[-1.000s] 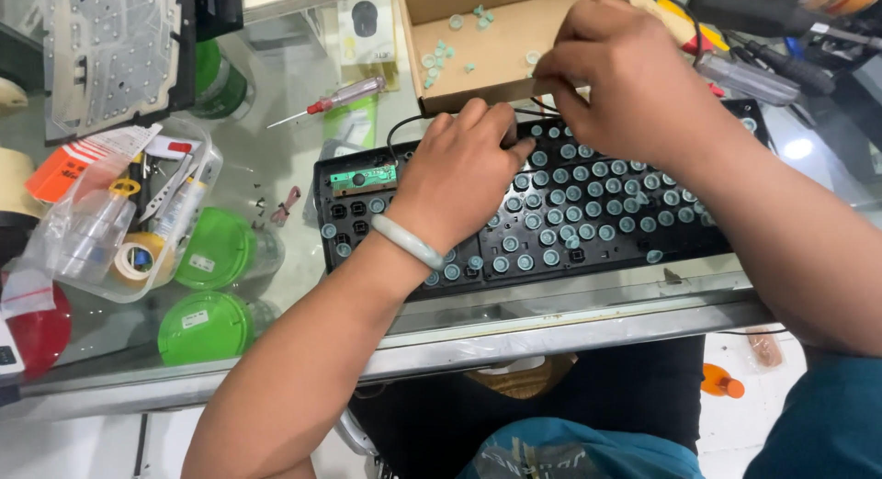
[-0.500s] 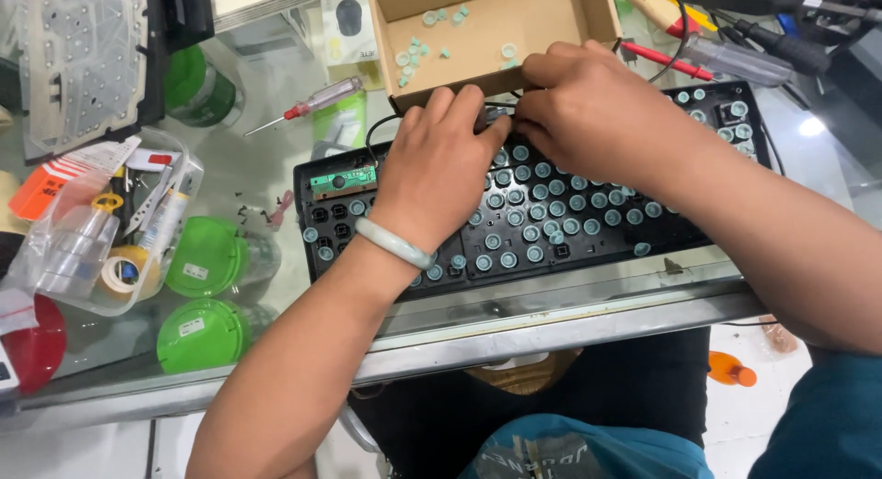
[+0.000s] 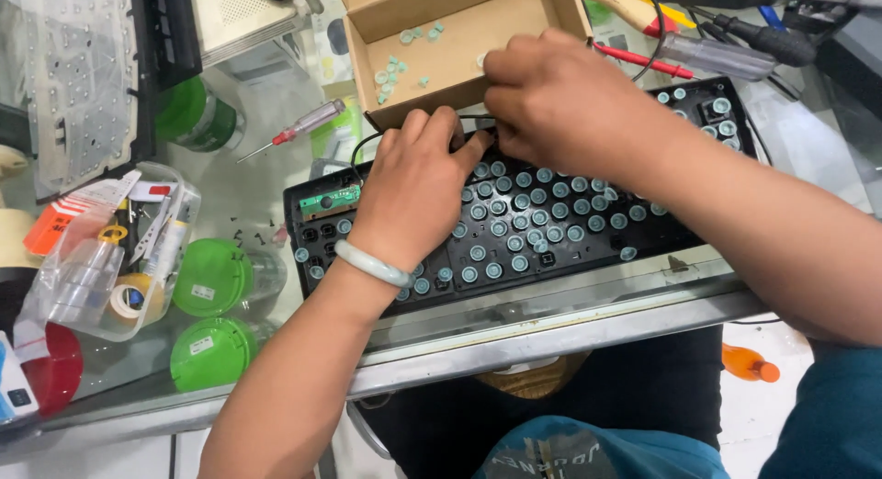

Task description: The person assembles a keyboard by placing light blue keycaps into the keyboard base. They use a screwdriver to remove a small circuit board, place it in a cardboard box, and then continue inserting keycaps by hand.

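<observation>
A black keyboard base (image 3: 551, 226), stripped of its keycaps, lay flat along the near edge of the glass table (image 3: 276, 180), its long side following that edge. Rows of small pale teal rubber domes (image 3: 514, 231) stood upright across its upper face, with a few sockets bare toward its left end. A small green circuit board (image 3: 329, 201) sat exposed at the base's upper left corner. More loose domes lay in the open cardboard box (image 3: 496, 29) touching the base's far edge.
</observation>
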